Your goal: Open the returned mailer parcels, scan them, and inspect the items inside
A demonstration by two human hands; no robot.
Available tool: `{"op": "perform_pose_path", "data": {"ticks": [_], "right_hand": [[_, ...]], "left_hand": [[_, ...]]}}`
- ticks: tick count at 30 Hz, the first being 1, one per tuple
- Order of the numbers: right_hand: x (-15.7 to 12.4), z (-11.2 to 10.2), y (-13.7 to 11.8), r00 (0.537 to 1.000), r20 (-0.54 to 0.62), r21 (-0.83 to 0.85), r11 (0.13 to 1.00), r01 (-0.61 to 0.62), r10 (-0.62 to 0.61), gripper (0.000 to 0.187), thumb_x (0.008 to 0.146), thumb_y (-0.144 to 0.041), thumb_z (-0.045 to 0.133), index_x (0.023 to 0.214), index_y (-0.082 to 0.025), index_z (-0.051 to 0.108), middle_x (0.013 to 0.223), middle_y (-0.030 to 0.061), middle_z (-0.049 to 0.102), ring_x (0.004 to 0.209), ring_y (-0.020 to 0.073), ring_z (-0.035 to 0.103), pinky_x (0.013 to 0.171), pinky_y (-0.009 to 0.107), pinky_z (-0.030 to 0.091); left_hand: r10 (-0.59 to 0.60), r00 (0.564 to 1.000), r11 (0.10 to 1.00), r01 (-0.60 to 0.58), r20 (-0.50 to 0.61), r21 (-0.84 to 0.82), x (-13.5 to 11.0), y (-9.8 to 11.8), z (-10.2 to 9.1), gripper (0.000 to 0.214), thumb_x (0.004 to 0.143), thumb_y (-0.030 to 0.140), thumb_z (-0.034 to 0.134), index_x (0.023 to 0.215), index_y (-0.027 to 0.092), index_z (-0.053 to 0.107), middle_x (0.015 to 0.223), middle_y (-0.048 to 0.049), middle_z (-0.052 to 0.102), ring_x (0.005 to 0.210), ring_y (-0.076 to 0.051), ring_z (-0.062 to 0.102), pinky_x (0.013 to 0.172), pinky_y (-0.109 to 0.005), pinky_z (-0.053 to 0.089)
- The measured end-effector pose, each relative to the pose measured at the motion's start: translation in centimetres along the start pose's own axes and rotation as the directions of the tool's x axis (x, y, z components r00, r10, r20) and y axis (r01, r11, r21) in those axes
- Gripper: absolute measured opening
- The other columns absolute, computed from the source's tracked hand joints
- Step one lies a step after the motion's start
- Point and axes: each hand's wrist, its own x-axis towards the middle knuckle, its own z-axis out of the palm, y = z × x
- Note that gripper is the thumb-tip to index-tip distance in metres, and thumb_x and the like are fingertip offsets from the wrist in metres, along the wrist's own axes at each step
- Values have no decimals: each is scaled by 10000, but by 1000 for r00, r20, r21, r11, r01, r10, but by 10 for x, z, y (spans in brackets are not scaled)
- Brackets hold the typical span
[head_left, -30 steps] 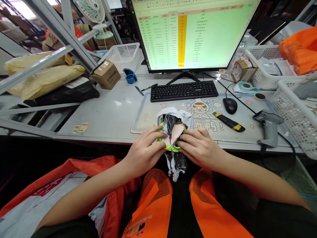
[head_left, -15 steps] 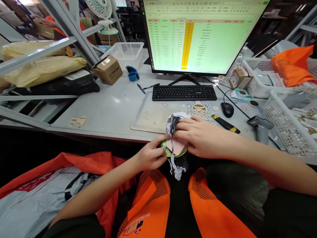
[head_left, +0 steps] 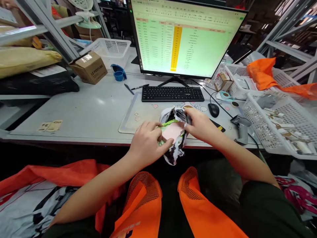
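Observation:
A torn, crumpled plastic mailer bag (head_left: 175,154), white outside and dark inside, is between my hands at the desk's front edge. Inside its opening shows a flat pink piece (head_left: 172,131) edged with bright green wrapping; its kind cannot be made out. My left hand (head_left: 148,142) grips the pink and green item from the left, thumb across its lower edge. On the other side, my right hand (head_left: 199,124) pinches the torn edge of the bag. Partly behind my right forearm lies a yellow and black box cutter (head_left: 220,126).
Behind are a black keyboard (head_left: 173,94), a monitor (head_left: 188,43) and a mouse (head_left: 213,110). A barcode scanner (head_left: 241,127) and white baskets (head_left: 260,122) stand at right. At left are a cardboard box (head_left: 90,67) and a blue container (head_left: 119,75). An orange-red sack (head_left: 61,172) lies below left.
The bag has been opened wider, exposing more of the pink piece. My left hand has moved up over the item, and my right hand has shifted to the bag's edge. The view has shifted rightward.

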Motion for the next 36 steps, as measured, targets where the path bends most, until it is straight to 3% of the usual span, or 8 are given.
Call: {"op": "perform_pose_path", "data": {"ticks": [3, 8, 15, 20, 25, 30, 36], "right_hand": [[6, -1, -1, 998, 35, -38, 998, 49, -47, 52, 909, -167, 511, 914, -195, 554, 889, 73, 646, 825, 220, 582, 714, 302, 388], [9, 0, 10, 992, 42, -69, 990, 124, -122, 116, 970, -180, 405, 988, -195, 519, 858, 66, 639, 731, 195, 548, 649, 279, 331], [11, -16, 32, 983, 125, 30, 991, 131, -133, 144, 962, -220, 435, 1075, -193, 520, 837, 43, 626, 716, 187, 537, 659, 279, 334], [18, -21, 48, 953, 228, 310, 943, 122, -198, 142, 918, -179, 499, 1058, -195, 519, 606, -68, 476, 584, 144, 451, 623, 259, 331], [21, 0, 73, 950, 242, 683, 730, -23, -196, 160, 947, -246, 563, 1089, -198, 505, 604, -94, 433, 505, 105, 401, 515, 223, 312], [12, 26, 84, 969, 181, 873, 480, -81, -166, 297, 948, -428, 659, 1087, -196, 539, 602, -92, 442, 469, 82, 372, 461, 203, 270], [2, 54, 77, 976, 218, 976, 32, -217, -6, 443, 745, -437, 819, 1012, -194, 562, 698, -39, 620, 529, 102, 503, 499, 201, 381]], "left_hand": [[16, 997, 993, -24, 74, 116, 11, 18, -2, 296, 897, 480, 636, 919, 188, 588, 1010, -122, 678, 945, -314, 641, 814, -442, 521], [6, 964, 997, -26, 266, 75, 14, 28, 6, 392, 944, 428, 601, 1215, 146, 568, 1042, -113, 680, 918, -298, 667, 741, -401, 521], [109, 944, 994, -93, 312, -64, 12, 18, 6, 399, 1023, 367, 489, 1359, 154, 521, 1137, -124, 661, 1010, -291, 661, 841, -413, 524], [152, 943, 987, -127, 296, -101, 7, 8, 4, 393, 1016, 383, 498, 1338, 160, 531, 1150, -117, 670, 991, -277, 661, 826, -395, 514], [148, 932, 986, -112, 331, -126, 13, 0, 2, 369, 1008, 380, 503, 1312, 177, 551, 1161, -105, 679, 1001, -262, 661, 832, -372, 502], [138, 926, 989, -111, 353, -96, 16, 1, 1, 401, 997, 391, 485, 1321, 165, 555, 1179, -129, 686, 1015, -277, 667, 844, -384, 510], [57, 899, 998, -36, 435, -57, 21, 4, -2, 611, 923, 418, 555, 1467, 141, 518, 1201, -144, 662, 1028, -287, 655, 872, -387, 515]]}}
